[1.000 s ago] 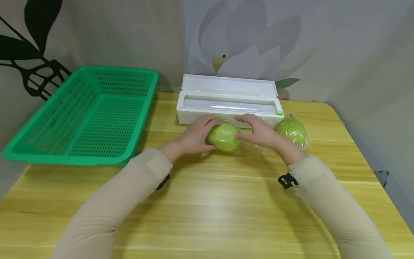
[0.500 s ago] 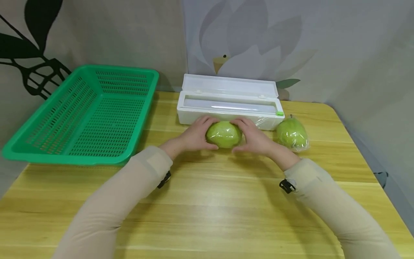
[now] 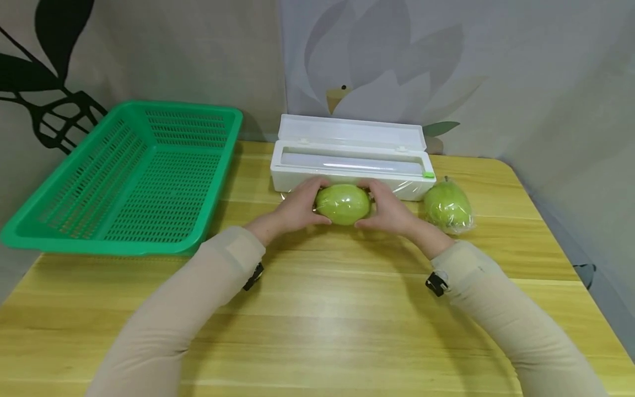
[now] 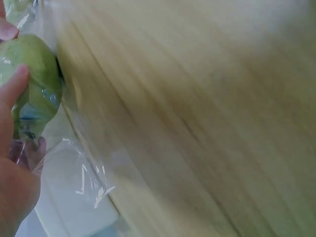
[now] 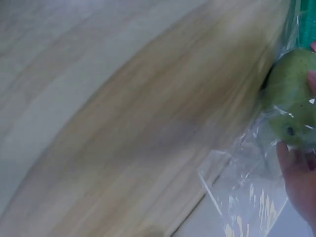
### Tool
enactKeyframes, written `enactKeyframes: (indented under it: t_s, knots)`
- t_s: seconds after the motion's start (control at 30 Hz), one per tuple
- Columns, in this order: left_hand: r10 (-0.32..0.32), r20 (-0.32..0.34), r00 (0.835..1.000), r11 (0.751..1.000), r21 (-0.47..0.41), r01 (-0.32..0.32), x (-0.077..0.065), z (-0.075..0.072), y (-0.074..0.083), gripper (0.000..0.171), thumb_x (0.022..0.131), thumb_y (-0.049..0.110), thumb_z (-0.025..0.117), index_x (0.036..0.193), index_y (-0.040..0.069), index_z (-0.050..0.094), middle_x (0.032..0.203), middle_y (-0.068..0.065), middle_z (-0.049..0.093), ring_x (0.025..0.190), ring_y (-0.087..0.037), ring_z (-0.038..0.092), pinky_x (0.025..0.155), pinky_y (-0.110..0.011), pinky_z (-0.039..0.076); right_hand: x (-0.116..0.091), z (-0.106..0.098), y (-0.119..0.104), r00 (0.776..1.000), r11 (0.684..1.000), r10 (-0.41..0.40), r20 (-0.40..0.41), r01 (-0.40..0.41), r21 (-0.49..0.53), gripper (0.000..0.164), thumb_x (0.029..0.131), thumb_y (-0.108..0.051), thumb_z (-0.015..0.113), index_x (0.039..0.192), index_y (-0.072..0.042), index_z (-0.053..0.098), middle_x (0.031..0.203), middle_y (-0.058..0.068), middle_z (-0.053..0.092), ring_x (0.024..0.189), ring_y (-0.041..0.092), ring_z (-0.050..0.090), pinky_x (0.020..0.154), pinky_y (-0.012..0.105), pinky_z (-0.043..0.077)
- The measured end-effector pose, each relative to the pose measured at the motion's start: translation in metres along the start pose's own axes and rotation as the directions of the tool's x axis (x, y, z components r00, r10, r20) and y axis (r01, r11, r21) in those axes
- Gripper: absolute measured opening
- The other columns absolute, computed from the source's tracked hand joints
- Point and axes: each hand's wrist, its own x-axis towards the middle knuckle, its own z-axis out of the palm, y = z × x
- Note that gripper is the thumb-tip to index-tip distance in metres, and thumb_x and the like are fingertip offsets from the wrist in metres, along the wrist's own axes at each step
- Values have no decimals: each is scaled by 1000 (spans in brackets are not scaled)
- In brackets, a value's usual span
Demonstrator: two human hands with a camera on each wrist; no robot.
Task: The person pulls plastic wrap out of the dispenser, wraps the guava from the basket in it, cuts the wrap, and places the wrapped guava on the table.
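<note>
A green pear lies on its side between my two hands, just in front of the white cling film dispenser. My left hand grips its left end, thumb in front and fingers behind. At the other end my right hand holds it the same way. Shiny clear film covers the pear's surface. Loose cling film spreads out past the left hand in the left wrist view, and more loose film trails beside the pear in the right wrist view. The far fingers are partly hidden behind the fruit.
A second pear, wrapped in film with its stem up, stands by the dispenser's right end. The dispenser's lid is raised, showing the film roll. A green plastic basket stands at the left, and a wall rises behind the table.
My right hand has come in from the right and now grips the pear's right end. The film that stretched between pear and right hand is drawn in close. The pear has turned slightly.
</note>
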Motion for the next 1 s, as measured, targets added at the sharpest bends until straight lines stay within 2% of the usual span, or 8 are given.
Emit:
enactKeyframes:
  t_s: [0.17,0.33,0.53,0.67,0.8,0.9,1.0]
  knots:
    - [17,15,1000,998,-56,-16,2,-5,-2,68,69,16,83,125,2,46,125,-12,53,118,-25,48,107,-37,35,2,1,0,1000,997,-19,24,21,-74,95,61,-20,87,136,2,32,137,19,38,128,32,35,112,46,29]
    - [19,45,999,998,-53,-17,3,-7,-2,67,71,17,82,125,1,46,124,-13,53,118,-26,49,107,-37,37,5,2,0,1000,994,-21,5,21,-107,90,62,-17,86,134,2,35,134,19,43,126,33,39,111,47,30]
    - [5,78,997,995,-97,2,2,-8,0,66,76,20,78,130,3,44,128,-11,52,120,-25,48,107,-37,37,4,-4,0,999,999,38,18,-38,1,89,61,-17,86,134,-1,39,129,17,49,117,31,48,103,47,40]
    - [-30,81,996,996,-81,37,0,-6,3,81,73,29,80,138,8,37,137,-10,42,125,-24,44,109,-39,35,5,-10,1,997,996,69,38,-71,55,87,61,-18,86,134,-3,42,125,15,53,111,29,52,98,45,43]
    - [-51,50,997,998,-38,53,0,-2,4,91,69,27,83,142,8,32,141,-12,36,129,-26,41,112,-41,32,6,-13,2,994,992,91,60,-96,87,87,63,-19,85,135,-2,40,125,16,53,113,30,52,99,45,43]
    - [-38,13,999,998,-59,38,1,0,2,87,69,20,83,139,7,34,139,-13,40,128,-27,41,112,-40,31,6,-14,2,992,987,106,71,-114,116,86,64,-18,84,134,-2,38,126,17,51,115,32,51,100,45,42]
    - [-31,5,1000,996,-79,31,1,-2,1,84,68,19,83,138,7,37,138,-12,42,128,-26,42,113,-39,31,4,-13,1,991,987,102,81,-111,113,85,67,-20,83,136,-3,35,130,17,48,119,32,48,104,47,39]
